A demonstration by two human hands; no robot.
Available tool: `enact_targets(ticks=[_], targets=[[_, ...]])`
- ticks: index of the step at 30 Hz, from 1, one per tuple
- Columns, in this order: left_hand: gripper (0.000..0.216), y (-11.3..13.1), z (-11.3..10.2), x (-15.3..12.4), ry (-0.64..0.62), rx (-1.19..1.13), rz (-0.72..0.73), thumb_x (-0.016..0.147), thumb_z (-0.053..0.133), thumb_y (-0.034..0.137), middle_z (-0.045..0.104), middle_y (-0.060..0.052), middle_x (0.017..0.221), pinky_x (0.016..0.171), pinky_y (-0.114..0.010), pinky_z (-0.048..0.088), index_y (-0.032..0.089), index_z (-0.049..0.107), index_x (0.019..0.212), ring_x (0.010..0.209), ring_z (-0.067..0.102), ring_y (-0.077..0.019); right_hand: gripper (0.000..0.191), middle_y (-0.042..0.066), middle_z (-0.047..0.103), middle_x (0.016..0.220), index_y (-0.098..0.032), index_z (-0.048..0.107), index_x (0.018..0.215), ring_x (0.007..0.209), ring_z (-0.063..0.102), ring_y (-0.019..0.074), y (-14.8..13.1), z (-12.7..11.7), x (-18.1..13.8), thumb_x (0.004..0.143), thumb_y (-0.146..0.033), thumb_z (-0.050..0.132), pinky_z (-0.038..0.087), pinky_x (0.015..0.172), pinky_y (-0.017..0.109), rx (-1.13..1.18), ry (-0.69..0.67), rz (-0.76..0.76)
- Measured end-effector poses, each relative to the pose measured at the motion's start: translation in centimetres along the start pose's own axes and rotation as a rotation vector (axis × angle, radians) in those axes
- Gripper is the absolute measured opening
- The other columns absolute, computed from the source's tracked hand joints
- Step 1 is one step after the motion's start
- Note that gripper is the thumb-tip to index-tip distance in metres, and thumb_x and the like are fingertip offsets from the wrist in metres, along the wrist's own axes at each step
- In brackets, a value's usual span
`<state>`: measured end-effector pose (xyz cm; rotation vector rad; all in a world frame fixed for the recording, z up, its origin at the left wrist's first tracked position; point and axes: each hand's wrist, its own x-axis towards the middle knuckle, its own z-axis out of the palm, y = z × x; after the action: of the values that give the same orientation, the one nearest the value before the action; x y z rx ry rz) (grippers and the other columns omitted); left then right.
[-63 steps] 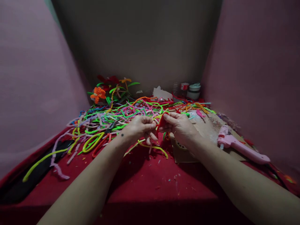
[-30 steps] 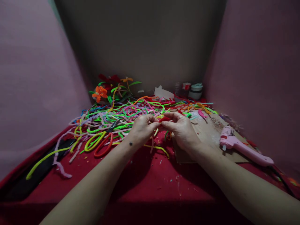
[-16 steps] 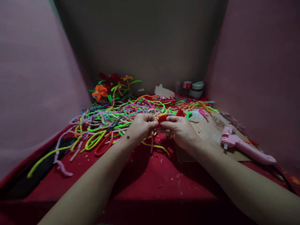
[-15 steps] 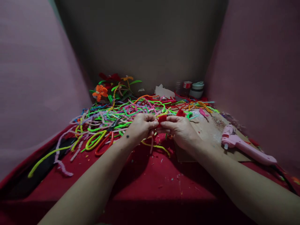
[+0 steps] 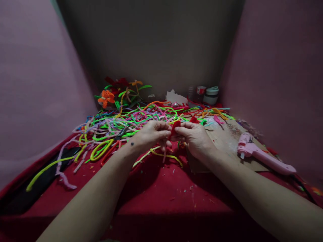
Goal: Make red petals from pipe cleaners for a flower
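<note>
Between my two hands is a small fuzzy red piece, which looks like bent pipe cleaner. My right hand pinches it between thumb and fingers. From the other side, my left hand closes its thumb and fingers at the piece's left edge. The fingers partly cover it. Just beyond my right hand lies another fuzzy red piece. A yellow pipe cleaner rests on the red cloth below the hands. Scissors with yellow and red handles lie left of my left wrist.
A heap of coloured pipe cleaners spreads across the red cloth. On the right, a pink glue gun lies on a cardboard sheet. Pipe-cleaner flowers stand at the back left, a lidded cup at the back right.
The red piece has turned more upright between my fingers. My left forearm has shifted slightly left, covering more of the scissors' red handle.
</note>
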<state>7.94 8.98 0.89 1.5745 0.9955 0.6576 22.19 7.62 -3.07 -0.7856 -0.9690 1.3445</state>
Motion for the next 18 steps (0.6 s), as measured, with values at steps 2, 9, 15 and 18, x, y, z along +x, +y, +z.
enact_targets(ticks=[2, 9, 15, 18], targets=[[0.006, -0.1, 0.1, 0.1, 0.007, -0.004, 0.025, 0.069, 0.056, 0.008, 0.06, -0.001, 0.055, 0.044, -0.021, 0.047, 0.012, 0.055, 0.074, 0.049, 0.06, -0.0118, 0.009, -0.001, 0.059, 0.054, -0.014, 0.057, 0.059, 0.045, 0.058, 0.0103, -0.2, 0.0, 0.1, 0.06, -0.015, 0.066, 0.052, 0.051, 0.025, -0.032, 0.032, 0.005], [0.004, -0.1, 0.7, 0.0, 0.043, 0.121, 0.04, 0.073, 0.055, 0.016, 0.059, 0.001, 0.052, 0.038, -0.017, 0.038, 0.013, 0.057, 0.071, 0.041, 0.054, -0.0086, 0.011, -0.002, 0.055, 0.049, -0.015, 0.052, 0.055, 0.043, 0.053, 0.0089, -0.6, 0.0, -0.1, 0.061, -0.012, 0.06, 0.047, 0.044, 0.022, -0.07, 0.009, 0.018], [0.009, -0.5, 1.0, 0.2, 0.161, 0.139, 0.038, 0.074, 0.054, 0.019, 0.053, 0.003, 0.044, 0.036, -0.016, 0.029, 0.013, 0.055, 0.067, 0.035, 0.043, -0.0057, 0.007, 0.0, 0.059, 0.054, -0.014, 0.055, 0.063, 0.043, 0.055, 0.0095, -0.7, 0.3, -0.2, 0.06, -0.014, 0.062, 0.049, 0.047, 0.024, -0.017, 0.026, 0.058], [0.006, -0.8, 1.4, 0.4, 0.212, 0.131, 0.073, 0.073, 0.054, 0.018, 0.055, 0.002, 0.049, 0.039, -0.017, 0.033, 0.014, 0.054, 0.068, 0.039, 0.046, -0.0066, 0.007, 0.0, 0.058, 0.05, -0.014, 0.054, 0.061, 0.041, 0.054, 0.01, -0.5, 0.2, -0.1, 0.061, -0.015, 0.061, 0.049, 0.047, 0.025, -0.022, 0.019, 0.079]])
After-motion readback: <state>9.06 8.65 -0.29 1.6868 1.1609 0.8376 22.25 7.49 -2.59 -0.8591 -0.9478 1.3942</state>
